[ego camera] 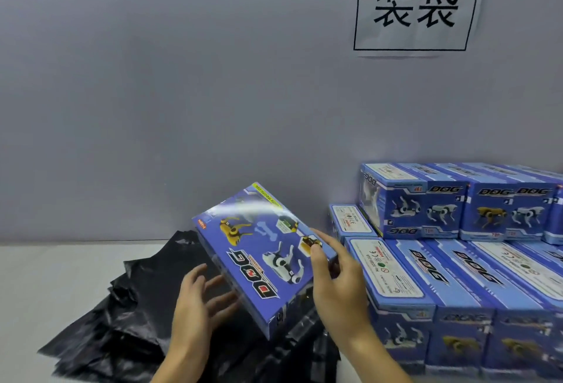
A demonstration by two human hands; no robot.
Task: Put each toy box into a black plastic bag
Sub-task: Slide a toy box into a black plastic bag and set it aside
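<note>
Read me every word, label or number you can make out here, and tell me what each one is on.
"装袋": white paper sign on the grey wall.
"DOG": upside down on the blue cardboard toy box in the right hand.
"DOG": sides of the stacked blue toy boxes.
White sticker labels on the box tops: too small to read.

One held toy box (pixel 265 257), two hands (pixel 198 300) (pixel 335 282)

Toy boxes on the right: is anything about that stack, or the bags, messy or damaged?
Nothing looks damaged. The stacked toy boxes sit in tidy rows. The black plastic bags lie in a crumpled, loose heap on the table, which is the only untidy spot. One toy box is tilted, held by the right hand.
</note>
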